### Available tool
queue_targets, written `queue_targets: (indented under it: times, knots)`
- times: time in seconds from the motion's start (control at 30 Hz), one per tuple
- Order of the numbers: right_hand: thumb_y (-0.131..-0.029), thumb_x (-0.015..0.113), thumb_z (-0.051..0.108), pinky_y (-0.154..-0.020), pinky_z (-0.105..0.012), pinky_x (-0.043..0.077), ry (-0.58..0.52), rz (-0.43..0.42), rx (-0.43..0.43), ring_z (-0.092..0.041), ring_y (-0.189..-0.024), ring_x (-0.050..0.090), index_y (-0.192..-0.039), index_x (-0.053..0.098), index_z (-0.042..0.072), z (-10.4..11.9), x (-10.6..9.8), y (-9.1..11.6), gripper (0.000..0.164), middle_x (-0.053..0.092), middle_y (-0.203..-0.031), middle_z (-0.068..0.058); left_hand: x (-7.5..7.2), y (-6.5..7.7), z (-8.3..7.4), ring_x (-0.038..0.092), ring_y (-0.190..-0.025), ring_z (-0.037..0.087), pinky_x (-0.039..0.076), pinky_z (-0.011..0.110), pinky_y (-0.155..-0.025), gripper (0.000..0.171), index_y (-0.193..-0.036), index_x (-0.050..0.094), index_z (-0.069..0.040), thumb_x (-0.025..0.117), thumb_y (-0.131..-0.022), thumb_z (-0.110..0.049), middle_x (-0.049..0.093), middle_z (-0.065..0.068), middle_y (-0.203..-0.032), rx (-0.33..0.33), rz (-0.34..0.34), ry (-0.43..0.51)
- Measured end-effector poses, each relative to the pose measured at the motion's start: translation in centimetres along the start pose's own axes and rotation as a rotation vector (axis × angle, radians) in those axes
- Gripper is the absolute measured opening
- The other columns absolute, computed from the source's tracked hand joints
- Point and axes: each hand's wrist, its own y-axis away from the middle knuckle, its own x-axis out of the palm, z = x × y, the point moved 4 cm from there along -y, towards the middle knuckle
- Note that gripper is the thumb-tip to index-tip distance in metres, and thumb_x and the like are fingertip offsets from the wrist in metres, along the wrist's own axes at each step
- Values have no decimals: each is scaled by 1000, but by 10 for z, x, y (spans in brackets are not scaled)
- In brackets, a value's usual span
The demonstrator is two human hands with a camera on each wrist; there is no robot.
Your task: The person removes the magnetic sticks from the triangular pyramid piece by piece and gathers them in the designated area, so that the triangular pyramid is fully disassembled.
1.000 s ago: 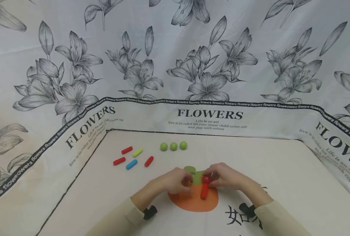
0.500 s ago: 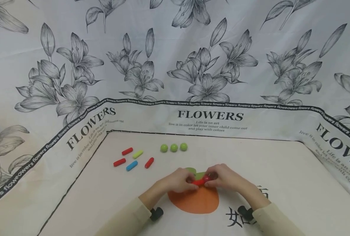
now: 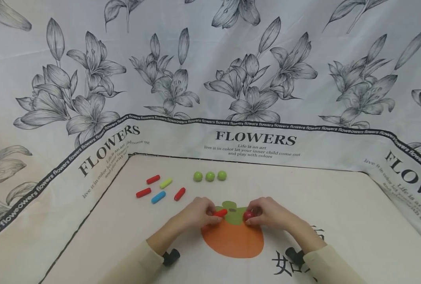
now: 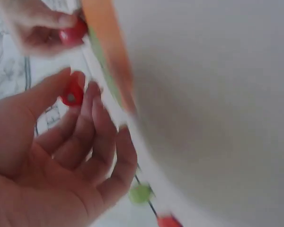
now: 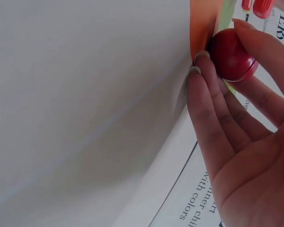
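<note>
My left hand (image 3: pixel 195 213) pinches a short red rod (image 3: pixel 221 213) between thumb and fingers. A small grey disc shows in one end of that red rod (image 4: pixel 72 92) in the left wrist view. Between the thumb and fingers of my right hand (image 3: pixel 268 212) is a glossy dark red ball (image 5: pixel 232 54). Rod and ball are apart, with a gap between the two hands. Both are held low over the green top of a printed orange fruit (image 3: pixel 231 240) on the cloth.
Three green balls (image 3: pixel 210 176) stand in a row farther back. Left of them lie several loose rods: red ones (image 3: pixel 143 193), a yellow-green one (image 3: pixel 165 183) and a blue one (image 3: pixel 158 197). A flower-printed curtain (image 3: pixel 253 86) rises behind the table.
One second ago the red rod hung from the ball in my right hand. My left hand then gripped the rod, and has since moved left with it, away from the ball.
</note>
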Motion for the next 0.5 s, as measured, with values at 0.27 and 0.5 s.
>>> queue_targets:
  times: [0.27,0.5]
  knots:
    - [-85,84,22,-71,-28,51,9,-17,23,-17,-83,57,-100,75,13,0,1,3,19,65,-86,5,-49,31,58,57,-78,20,50,30,-63,23,-91,63,-13,81,-89,-28,58,4,-82,-166,-234,-61]
    - [-86,84,20,-70,-27,52,-2,-7,-4,-17,-82,58,-101,75,11,3,0,3,19,65,-86,4,-63,30,76,56,-76,20,48,30,-63,25,-89,63,-11,84,-86,-24,58,4,-80,-164,-262,-75]
